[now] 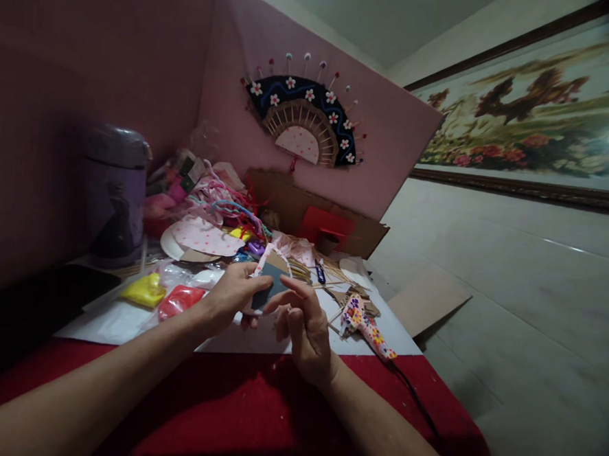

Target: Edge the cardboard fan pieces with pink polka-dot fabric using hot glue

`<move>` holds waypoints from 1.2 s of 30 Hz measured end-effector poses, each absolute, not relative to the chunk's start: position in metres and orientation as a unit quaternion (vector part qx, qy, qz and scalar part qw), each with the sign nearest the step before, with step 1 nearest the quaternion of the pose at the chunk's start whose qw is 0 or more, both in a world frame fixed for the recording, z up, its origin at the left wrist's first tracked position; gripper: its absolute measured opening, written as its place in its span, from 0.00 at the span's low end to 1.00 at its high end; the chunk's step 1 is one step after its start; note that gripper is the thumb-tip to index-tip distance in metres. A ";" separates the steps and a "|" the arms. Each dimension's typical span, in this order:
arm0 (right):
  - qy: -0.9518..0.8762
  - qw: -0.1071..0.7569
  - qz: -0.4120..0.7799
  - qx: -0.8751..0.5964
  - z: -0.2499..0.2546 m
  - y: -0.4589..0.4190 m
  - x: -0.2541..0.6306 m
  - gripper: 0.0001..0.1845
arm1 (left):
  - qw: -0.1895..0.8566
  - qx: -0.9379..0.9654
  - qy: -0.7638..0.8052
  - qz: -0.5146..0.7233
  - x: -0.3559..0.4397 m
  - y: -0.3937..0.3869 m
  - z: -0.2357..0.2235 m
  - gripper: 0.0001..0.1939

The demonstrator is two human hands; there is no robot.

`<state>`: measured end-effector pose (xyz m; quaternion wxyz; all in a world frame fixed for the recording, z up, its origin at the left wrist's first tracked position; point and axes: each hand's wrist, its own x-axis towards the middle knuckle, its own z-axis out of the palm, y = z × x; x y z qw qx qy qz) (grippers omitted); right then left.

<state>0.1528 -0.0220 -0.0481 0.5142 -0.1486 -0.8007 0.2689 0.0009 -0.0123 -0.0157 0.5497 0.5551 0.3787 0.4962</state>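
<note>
My left hand (231, 296) grips a small cardboard piece (280, 264) edged with white paper with red dots. Its thumb presses a blue-grey rectangular piece (271, 286) flat against the front. At the right side of that rectangle is my right hand (305, 335), its fingers apart and the index fingertip at the rectangle's edge; I cannot tell whether it presses on it. Beyond my hands lie thin wooden sticks (302, 270) and a dark blue cutter (320, 272). A glue gun (359, 321) covered in flower-patterned wrap rests to the right.
Yellow (144, 290) and red clay packets (180, 303) lie left on white paper over a red cloth (252, 404). Dotted paper (208, 237) and a heap of pipe cleaners (224, 199) are behind. A decorated fan (303, 118) hangs on a pink panel; a purple canister (114, 196) stands left.
</note>
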 end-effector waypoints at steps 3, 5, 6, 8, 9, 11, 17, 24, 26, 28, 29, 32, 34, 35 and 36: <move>-0.808 0.512 0.252 -0.149 -0.048 -0.022 0.153 0.21 | 0.550 0.556 0.382 0.492 0.001 -0.013 -0.016 0.10; -0.812 0.510 0.240 -0.152 -0.048 -0.022 0.154 0.21 | 0.550 0.556 0.384 0.491 0.001 -0.014 -0.016 0.09; -0.814 0.508 0.234 -0.154 -0.048 -0.021 0.154 0.21 | 0.550 0.556 0.384 0.490 0.001 -0.014 -0.017 0.09; -0.821 0.502 0.223 -0.156 -0.048 -0.021 0.155 0.21 | 0.552 0.558 0.381 0.490 0.000 -0.014 -0.018 0.10; -0.825 0.498 0.216 -0.157 -0.048 -0.020 0.155 0.21 | 0.552 0.557 0.379 0.491 0.000 -0.013 -0.018 0.10; -0.833 0.494 0.196 -0.153 -0.047 -0.020 0.156 0.22 | 0.556 0.554 0.376 0.493 0.000 -0.013 -0.019 0.10; -0.844 0.504 0.118 -0.140 -0.043 -0.022 0.158 0.21 | 0.569 0.534 0.392 0.487 -0.001 -0.011 -0.018 0.10; -0.844 0.507 0.074 -0.156 -0.044 -0.023 0.158 0.21 | 0.569 0.547 0.380 0.483 0.000 -0.010 -0.021 0.10; -0.842 0.512 0.081 -0.153 -0.044 -0.023 0.158 0.21 | 0.566 0.547 0.378 0.488 0.001 -0.009 -0.021 0.09; -0.839 0.516 0.087 -0.153 -0.045 -0.022 0.159 0.21 | 0.565 0.545 0.378 0.490 0.001 -0.009 -0.021 0.09; -0.836 0.519 0.089 -0.155 -0.046 -0.022 0.158 0.21 | 0.567 0.545 0.379 0.489 0.001 -0.009 -0.021 0.09; -0.829 0.528 0.100 -0.154 -0.046 -0.023 0.158 0.21 | 0.570 0.544 0.382 0.483 0.000 -0.011 -0.019 0.10; -0.832 0.525 0.104 -0.147 -0.046 -0.024 0.158 0.21 | 0.569 0.542 0.387 0.483 0.000 -0.011 -0.018 0.10; -0.835 0.520 0.104 -0.144 -0.045 -0.024 0.158 0.21 | 0.567 0.541 0.390 0.483 0.000 -0.012 -0.018 0.10; -0.838 0.516 0.103 -0.142 -0.045 -0.024 0.158 0.21 | 0.565 0.542 0.392 0.482 0.000 -0.012 -0.018 0.10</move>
